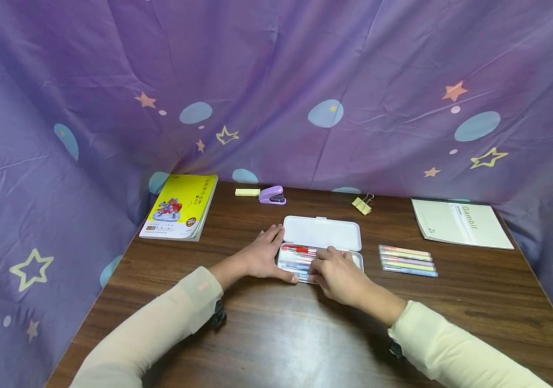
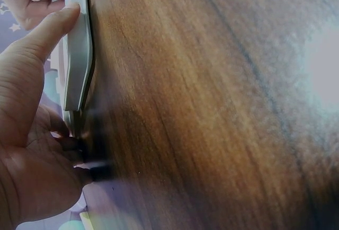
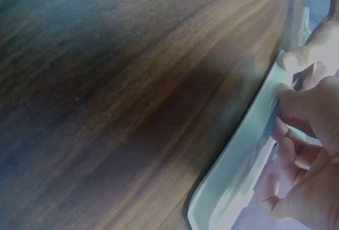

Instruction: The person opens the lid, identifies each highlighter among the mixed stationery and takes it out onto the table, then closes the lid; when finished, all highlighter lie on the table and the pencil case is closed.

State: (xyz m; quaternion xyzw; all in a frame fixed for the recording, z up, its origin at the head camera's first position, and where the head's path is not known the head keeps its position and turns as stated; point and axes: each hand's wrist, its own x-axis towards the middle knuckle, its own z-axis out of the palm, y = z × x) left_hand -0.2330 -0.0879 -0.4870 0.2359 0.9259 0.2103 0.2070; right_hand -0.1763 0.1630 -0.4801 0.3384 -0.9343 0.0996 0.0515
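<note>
Leftmost on the bench [image 1: 267, 345], a yellow book [image 1: 179, 202], its title too small to read, then a yellow pad [image 1: 247, 192] and purple stapler [image 1: 270, 193]. Mid-bench, the left hand [image 1: 261, 260], grip spread, touches the open white pen case's [image 1: 322, 233] left end; the right hand [image 1: 341, 275] hides some pens [image 1: 299, 249] inside, whether pinching, I cannot tell. Farther right: binder clip [image 1: 362, 205], pen row [image 1: 408, 262], notebook [image 1: 441, 223] printed "Gambit"
</note>
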